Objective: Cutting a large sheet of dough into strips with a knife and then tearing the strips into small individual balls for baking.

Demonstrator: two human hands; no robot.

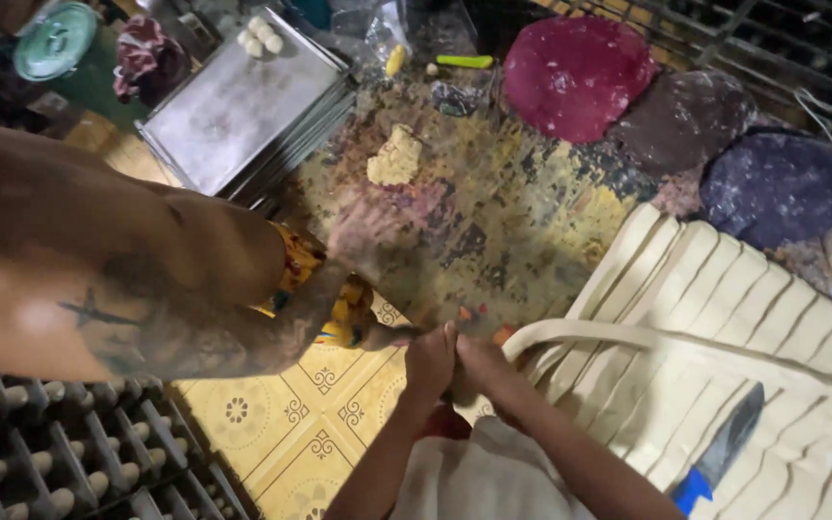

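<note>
A: Head view: the left hand [428, 361] and the right hand [479, 371] are seen pressed together just at the curved arm of a cream plastic chair [724, 318]. Can anything be made out between them?

B: Nothing can be confirmed. The fingers are curled inward and the palms are turned away, so whether something is gripped or the hands are simply closed on each other cannot be told. A reddish patch [447, 424] is glimpsed just below the wrists, but its nature is unclear.

A: What is found nearest to them?

B: A lump of pale yellow dough [396, 156] is seen on the stained, paint-flecked floor [493, 221], well apart from the hands. A knife with a blue handle [719, 453] is laid on the chair seat, to the right; its handle is cut off by the lower edge.

A: And the large limb on the left?

B: A tattooed leg [117, 279] is shown close to the camera, heavily blurred, with yellow patterned cloth [325, 289] partly hidden behind it. Whose it is cannot be settled.

A: The far side?

B: A stack of metal trays [243, 106] is seen with a few white balls [260, 37] at its far corner. Three rounded mounds are lined up at the top right: a red one [575, 77], a brown one [686, 120] and a purple one [777, 188]. A dark rack [50, 453] is cut off at the lower left.
</note>
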